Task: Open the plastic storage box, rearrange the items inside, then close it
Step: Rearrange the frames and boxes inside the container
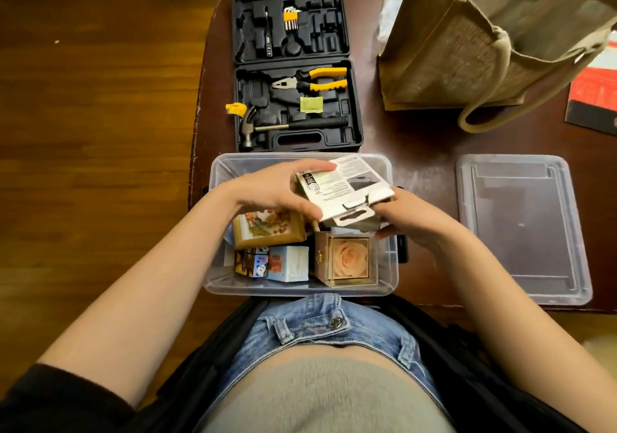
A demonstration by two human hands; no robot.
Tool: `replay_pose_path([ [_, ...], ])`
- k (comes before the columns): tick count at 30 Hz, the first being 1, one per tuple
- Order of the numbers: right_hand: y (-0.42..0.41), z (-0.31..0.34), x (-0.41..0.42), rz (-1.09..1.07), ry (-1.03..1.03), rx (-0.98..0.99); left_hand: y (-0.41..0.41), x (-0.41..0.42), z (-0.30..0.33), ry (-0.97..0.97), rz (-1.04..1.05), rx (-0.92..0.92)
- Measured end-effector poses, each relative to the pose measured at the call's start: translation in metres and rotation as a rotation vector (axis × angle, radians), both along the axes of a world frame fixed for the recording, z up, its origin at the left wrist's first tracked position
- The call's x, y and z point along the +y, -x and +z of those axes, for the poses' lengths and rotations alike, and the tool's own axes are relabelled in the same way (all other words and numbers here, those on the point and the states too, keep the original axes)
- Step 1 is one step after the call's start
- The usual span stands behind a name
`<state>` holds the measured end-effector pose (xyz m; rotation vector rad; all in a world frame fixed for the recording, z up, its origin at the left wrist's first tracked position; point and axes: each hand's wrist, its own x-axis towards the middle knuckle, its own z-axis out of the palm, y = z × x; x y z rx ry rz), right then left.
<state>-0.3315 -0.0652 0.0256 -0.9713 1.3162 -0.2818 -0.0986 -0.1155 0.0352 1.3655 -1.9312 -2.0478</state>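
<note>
Clear plastic forms the storage box, set lidless at the near edge of the dark table. Nearest inside are seen a patterned cube, a pale blue carton and a glass-fronted rose case; a gold picture box lies beyond them. Both forearms are extended over the box. A white printed card package is gripped above the far half, the left hand curled round its left edge, the right hand pinching its near right corner. The lid is laid flat to the right, apart from the box. Farther off, an open tool case and a burlap bag are shown.
</note>
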Motion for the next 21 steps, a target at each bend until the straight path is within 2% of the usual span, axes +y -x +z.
replay_pose_path([
  [3, -0.008, -0.001, 0.0, -0.044, -0.081, -0.087, -0.009, 0.001, -0.001, -0.021, -0.086, 0.004],
  [5, -0.016, -0.002, 0.0, 0.012, -0.091, -0.126, -0.011, 0.001, -0.001, 0.11, -0.085, -0.054],
  [7, -0.031, -0.002, 0.002, 0.115, -0.087, -0.103, -0.011, 0.002, 0.0, 0.225, 0.026, -0.078],
  [9, -0.047, -0.002, 0.004, 0.26, -0.053, -0.025, -0.012, 0.003, 0.0, 0.25, 0.167, -0.088],
  [11, -0.059, -0.003, 0.004, 0.36, -0.068, -0.052, -0.015, 0.004, -0.002, 0.259, 0.299, -0.079],
  [13, -0.058, 0.001, -0.001, 0.367, -0.14, -0.144, -0.016, 0.005, -0.002, 0.262, 0.431, -0.036],
  [15, -0.047, 0.007, -0.01, 0.299, -0.142, -0.126, -0.016, 0.006, -0.002, 0.276, 0.537, 0.004],
  [17, -0.03, 0.011, -0.017, 0.14, -0.033, 0.038, -0.013, 0.005, -0.004, 0.263, 0.576, 0.028],
  [19, -0.015, 0.015, -0.019, 0.005, 0.162, 0.242, -0.007, 0.004, -0.006, 0.259, 0.54, 0.032],
  [21, -0.004, 0.018, -0.019, 0.001, 0.406, 0.385, 0.003, 0.001, -0.008, 0.294, 0.459, 0.013],
])
